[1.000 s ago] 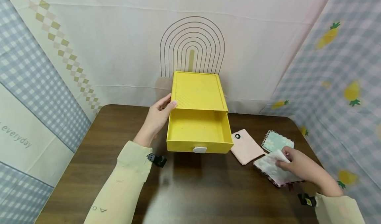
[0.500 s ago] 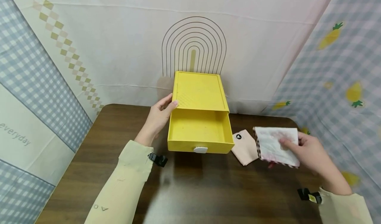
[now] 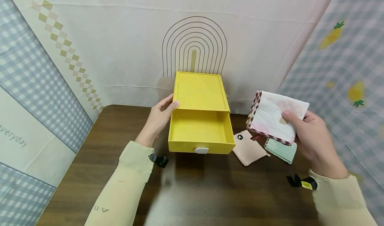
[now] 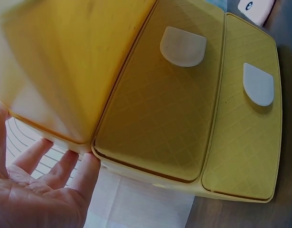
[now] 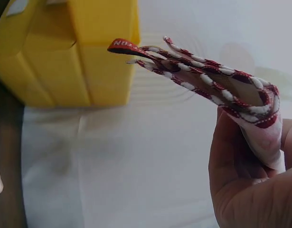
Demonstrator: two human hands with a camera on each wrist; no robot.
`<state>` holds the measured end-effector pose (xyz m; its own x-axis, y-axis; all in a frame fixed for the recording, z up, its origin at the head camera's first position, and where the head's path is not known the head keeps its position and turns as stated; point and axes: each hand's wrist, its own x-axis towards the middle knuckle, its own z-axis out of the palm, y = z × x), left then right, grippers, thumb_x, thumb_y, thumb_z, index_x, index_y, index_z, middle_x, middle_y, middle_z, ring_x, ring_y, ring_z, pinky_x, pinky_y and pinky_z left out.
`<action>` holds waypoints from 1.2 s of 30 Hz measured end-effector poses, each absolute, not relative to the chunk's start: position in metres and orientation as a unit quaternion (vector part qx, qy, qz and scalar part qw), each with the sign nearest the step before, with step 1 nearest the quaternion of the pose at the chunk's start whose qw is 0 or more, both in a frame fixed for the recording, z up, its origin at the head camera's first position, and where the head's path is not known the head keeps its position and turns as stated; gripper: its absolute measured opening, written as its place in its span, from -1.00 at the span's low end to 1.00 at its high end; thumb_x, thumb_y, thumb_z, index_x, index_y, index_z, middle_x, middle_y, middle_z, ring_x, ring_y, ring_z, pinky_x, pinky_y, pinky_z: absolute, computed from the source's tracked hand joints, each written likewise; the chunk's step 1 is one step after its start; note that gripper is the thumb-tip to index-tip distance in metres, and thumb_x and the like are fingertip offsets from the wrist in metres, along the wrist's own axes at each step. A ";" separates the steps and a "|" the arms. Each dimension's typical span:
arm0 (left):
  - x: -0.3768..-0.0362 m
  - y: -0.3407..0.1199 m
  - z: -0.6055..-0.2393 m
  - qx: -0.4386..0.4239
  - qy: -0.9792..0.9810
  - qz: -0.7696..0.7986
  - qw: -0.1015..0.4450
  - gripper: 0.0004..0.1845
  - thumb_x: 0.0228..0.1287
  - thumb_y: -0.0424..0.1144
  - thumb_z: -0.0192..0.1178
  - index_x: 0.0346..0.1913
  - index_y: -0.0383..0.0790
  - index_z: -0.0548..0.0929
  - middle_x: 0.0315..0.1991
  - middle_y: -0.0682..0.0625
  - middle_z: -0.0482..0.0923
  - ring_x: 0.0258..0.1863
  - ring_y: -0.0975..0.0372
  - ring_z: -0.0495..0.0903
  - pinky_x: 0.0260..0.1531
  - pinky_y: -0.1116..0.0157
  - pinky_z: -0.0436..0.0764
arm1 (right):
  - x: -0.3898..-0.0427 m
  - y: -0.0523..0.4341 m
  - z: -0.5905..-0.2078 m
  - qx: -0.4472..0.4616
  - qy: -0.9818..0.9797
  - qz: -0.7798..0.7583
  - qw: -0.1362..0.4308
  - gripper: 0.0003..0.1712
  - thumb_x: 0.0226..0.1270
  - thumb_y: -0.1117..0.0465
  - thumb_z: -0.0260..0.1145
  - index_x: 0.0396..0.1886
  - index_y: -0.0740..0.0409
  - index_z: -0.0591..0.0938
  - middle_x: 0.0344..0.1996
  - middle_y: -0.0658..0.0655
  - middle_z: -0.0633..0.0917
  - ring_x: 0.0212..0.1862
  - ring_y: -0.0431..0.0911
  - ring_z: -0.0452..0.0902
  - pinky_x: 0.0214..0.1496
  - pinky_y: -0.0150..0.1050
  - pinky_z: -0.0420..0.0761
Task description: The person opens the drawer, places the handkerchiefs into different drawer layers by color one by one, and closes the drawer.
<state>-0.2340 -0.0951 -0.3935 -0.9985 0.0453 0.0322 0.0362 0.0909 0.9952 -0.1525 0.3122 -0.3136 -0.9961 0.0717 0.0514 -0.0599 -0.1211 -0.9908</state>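
Note:
A yellow drawer cabinet (image 3: 199, 91) stands against the back wall, its top drawer (image 3: 180, 146) pulled out and bare inside. My left hand (image 3: 157, 121) rests on its left side, thumb on the top edge; in the left wrist view the extended fingers touch the side wall (image 4: 65, 145). Off to the right, my right hand (image 3: 318, 137) holds a folded white handkerchief (image 3: 268, 117) raised above the table, pinched between thumb and fingers. Its red-and-white braided edge (image 5: 217, 90) and red tag (image 5: 122, 46) show in the right wrist view.
On the table (image 3: 195, 192) lie a pink folded cloth (image 3: 247, 151) right of the cabinet and a green folded cloth (image 3: 282, 150) beyond it. Two lower drawers with white handles (image 4: 183, 46) are closed. Fabric hangs behind (image 3: 120, 46) and at both sides.
My right hand has picked the white handkerchief up off the table and raised it, bringing the green cloth back into sight. The left hand and the cabinet have stayed in place.

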 end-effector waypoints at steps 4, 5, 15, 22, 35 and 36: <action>-0.236 -0.097 -0.393 0.023 0.739 0.673 0.001 -0.25 0.15 0.31 0.24 0.40 0.23 0.35 0.34 0.21 0.33 0.30 0.27 0.29 0.27 0.17 0.33 | -0.158 0.292 -0.304 0.038 -0.618 0.785 0.028 -0.79 0.35 0.31 0.30 -0.05 0.21 0.63 -0.32 0.11 0.73 -0.34 -0.10 0.69 -0.39 -0.25 0.68; -0.237 -0.098 -0.393 0.023 0.740 0.672 0.002 -0.25 0.15 0.31 0.24 0.40 0.23 0.35 0.34 0.21 0.32 0.30 0.27 0.29 0.27 0.17 0.33 | -0.160 0.286 -0.303 0.046 -0.611 0.790 0.027 -0.80 0.35 0.32 0.30 -0.06 0.22 0.64 -0.32 0.12 0.73 -0.34 -0.10 0.70 -0.38 -0.26 0.68; -0.245 -0.097 -0.394 0.024 0.734 0.678 0.017 -0.29 0.20 0.26 0.22 0.41 0.21 0.35 0.37 0.15 0.28 0.31 0.25 0.29 0.26 0.15 0.35 | -0.183 0.209 -0.300 0.080 -0.659 0.748 -0.014 -0.67 0.33 0.19 0.35 0.01 0.27 0.59 -0.28 0.14 0.72 -0.32 -0.08 0.69 -0.32 -0.22 0.69; -0.258 -0.098 -0.384 0.042 0.737 0.673 0.056 -0.34 0.31 0.08 0.23 0.43 0.10 0.33 0.38 0.04 0.29 0.26 0.20 0.37 0.15 0.13 0.48 | -0.195 0.169 -0.317 0.061 -0.721 0.688 -0.057 -0.55 0.30 0.08 0.38 0.04 0.29 0.57 -0.28 0.17 0.70 -0.35 -0.06 0.69 -0.32 -0.15 0.69; -0.258 -0.099 -0.382 0.058 0.736 0.669 0.084 -0.34 0.34 0.10 0.18 0.44 0.08 0.28 0.37 0.02 0.27 0.26 0.15 0.37 0.21 0.06 0.41 | -0.204 0.145 -0.338 0.032 -0.747 0.643 -0.166 -0.61 0.32 0.08 0.36 -0.03 0.27 0.60 -0.26 0.23 0.71 -0.35 -0.04 0.69 -0.30 -0.20 0.69; -0.257 -0.098 -0.382 0.059 0.738 0.667 0.085 -0.34 0.34 0.11 0.18 0.44 0.09 0.28 0.37 0.03 0.27 0.26 0.16 0.38 0.20 0.07 0.42 | -0.205 0.145 -0.339 0.030 -0.756 0.632 -0.169 -0.62 0.32 0.08 0.36 -0.03 0.27 0.61 -0.28 0.23 0.71 -0.36 -0.04 0.68 -0.32 -0.21 0.68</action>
<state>-0.2571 -0.0982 -0.3820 -0.9787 0.1999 -0.0469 -0.0264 0.1042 0.9942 -0.2046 0.1452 -0.3391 -0.9409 -0.2594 -0.2178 0.1683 0.1999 -0.9653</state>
